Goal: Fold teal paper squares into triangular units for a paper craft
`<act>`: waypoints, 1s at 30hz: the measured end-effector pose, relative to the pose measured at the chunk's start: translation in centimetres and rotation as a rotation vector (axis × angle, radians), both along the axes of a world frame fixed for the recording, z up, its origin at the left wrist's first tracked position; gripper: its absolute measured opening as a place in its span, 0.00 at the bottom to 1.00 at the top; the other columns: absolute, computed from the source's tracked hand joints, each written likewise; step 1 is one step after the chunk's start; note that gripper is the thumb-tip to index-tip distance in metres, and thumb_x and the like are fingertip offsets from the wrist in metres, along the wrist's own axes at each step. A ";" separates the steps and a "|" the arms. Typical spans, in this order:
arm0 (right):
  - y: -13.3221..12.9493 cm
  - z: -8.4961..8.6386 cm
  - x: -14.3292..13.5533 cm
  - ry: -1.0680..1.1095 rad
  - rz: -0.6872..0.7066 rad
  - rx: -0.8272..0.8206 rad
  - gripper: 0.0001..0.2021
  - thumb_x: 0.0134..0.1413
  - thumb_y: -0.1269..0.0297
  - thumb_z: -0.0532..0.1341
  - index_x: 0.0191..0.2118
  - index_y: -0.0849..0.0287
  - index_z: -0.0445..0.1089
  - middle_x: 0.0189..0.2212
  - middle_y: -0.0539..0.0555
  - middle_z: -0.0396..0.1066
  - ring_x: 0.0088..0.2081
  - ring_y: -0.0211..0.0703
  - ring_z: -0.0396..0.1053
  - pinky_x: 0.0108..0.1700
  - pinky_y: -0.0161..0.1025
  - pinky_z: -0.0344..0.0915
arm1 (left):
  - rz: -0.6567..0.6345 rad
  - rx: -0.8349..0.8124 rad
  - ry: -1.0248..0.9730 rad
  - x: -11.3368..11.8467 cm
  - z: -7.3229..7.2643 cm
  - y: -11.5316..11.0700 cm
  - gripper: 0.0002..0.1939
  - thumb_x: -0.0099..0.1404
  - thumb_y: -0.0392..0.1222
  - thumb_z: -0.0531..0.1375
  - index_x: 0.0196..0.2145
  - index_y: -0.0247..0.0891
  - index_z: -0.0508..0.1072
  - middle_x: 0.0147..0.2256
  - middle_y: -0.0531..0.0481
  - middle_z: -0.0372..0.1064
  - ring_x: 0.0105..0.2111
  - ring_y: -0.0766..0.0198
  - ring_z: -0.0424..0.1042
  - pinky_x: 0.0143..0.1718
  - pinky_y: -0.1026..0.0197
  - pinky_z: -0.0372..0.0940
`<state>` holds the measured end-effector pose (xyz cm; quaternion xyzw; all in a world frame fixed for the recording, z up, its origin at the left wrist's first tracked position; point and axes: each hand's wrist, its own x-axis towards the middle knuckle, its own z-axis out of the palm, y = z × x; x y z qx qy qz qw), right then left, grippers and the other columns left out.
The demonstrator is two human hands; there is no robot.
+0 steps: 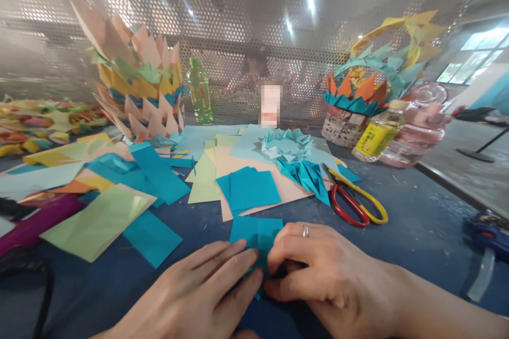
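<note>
A blue sheet of paper [250, 229] with a crease down its middle lies on the table in front of me. My left hand [210, 280] rests on its left part, fingers stretched out and lying flat. From the right, my right hand [318, 270], with a ring on one finger, pinches the paper's near edge between curled fingers and thumb. Both hands cover the sheet's lower part, so its folds there are hidden. Just beyond sits a small stack of blue paper pieces [254, 190]. Behind it are a folded blue paper strip [304, 175] and a pale blue paper ring [287, 144].
Red-and-yellow-handled scissors [353, 198] lie at right, near a yellow-labelled bottle [376, 137] and a pink bottle [417, 135]. Tall layered paper crowns [139, 85] stand at back left. A purple tool [43, 220], green paper [99, 220] and a tape dispenser [489, 238] flank me.
</note>
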<state>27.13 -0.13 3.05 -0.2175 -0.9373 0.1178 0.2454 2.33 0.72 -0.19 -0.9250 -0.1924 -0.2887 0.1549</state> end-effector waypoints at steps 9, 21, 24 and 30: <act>0.0 0.1 0.0 -0.008 0.000 0.006 0.14 0.57 0.80 0.55 0.38 0.60 0.77 0.37 0.53 0.75 0.38 0.40 0.68 0.41 0.37 0.65 | 0.015 0.072 -0.043 -0.2 -0.4 -0.2 0.21 0.76 0.54 0.47 0.46 0.42 0.76 0.45 0.49 0.77 0.43 0.61 0.76 0.51 0.61 0.66; 0.0 0.0 -0.1 -0.007 -0.012 0.021 0.16 0.57 0.81 0.54 0.39 0.59 0.77 0.36 0.53 0.75 0.37 0.40 0.68 0.40 0.37 0.65 | 0.025 0.067 -0.026 -0.5 -1.0 -0.4 0.21 0.76 0.55 0.48 0.48 0.42 0.76 0.47 0.48 0.77 0.46 0.60 0.76 0.54 0.60 0.66; -0.1 0.1 -0.1 -0.015 -0.017 0.035 0.15 0.57 0.80 0.54 0.39 0.59 0.76 0.36 0.53 0.75 0.37 0.40 0.67 0.40 0.38 0.65 | 0.006 0.074 -0.023 -0.6 -1.0 -0.3 0.22 0.75 0.57 0.49 0.48 0.41 0.76 0.46 0.48 0.78 0.49 0.58 0.75 0.57 0.58 0.64; -0.3 0.0 -0.2 -0.056 -0.026 0.066 0.15 0.56 0.80 0.55 0.40 0.60 0.76 0.36 0.53 0.75 0.39 0.42 0.70 0.43 0.40 0.66 | -0.010 0.130 -0.048 -0.6 -1.5 -0.4 0.24 0.75 0.58 0.48 0.47 0.39 0.76 0.44 0.46 0.78 0.49 0.58 0.75 0.61 0.55 0.61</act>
